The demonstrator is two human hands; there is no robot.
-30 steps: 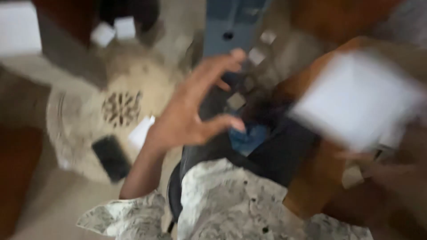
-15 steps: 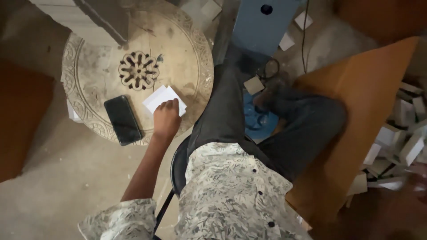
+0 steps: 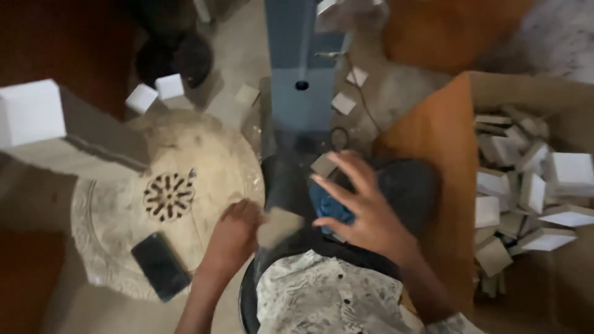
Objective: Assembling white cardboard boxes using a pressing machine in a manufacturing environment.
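View from above of a seated person's lap and both bare hands. The left hand (image 3: 234,232) is curled closed around a small flat piece of card (image 3: 278,226), blurred by motion, held at the edge of the lap just beside a round carved table (image 3: 111,247). The right hand (image 3: 365,207) is spread open with fingers (image 3: 342,162) splayed, holding nothing, hovering over the dark trousers (image 3: 402,185) and a patch of blue cloth (image 3: 328,207) in the lap. A small grey card square (image 3: 323,164) lies just under the right fingertips; whether they touch it cannot be told. Below the hands is the person's pale patterned shirt (image 3: 322,300).

To the left, the round table has a pale, worn top with a pierced rosette (image 3: 169,195) at its centre. A black phone (image 3: 160,266) lies face up near the table's front edge. A large white box (image 3: 31,111) stands at the far left, with two small white boxes (image 3: 156,93) on the floor behind the table.

Ahead of the knees, a tall blue-grey panel (image 3: 303,80) with a small round hole runs away from the person, with a few loose card squares (image 3: 344,102) on the concrete floor beside it.

To the right, an open brown carton (image 3: 433,142) holds a heap of small white and grey folded boxes (image 3: 526,198), well apart from both hands
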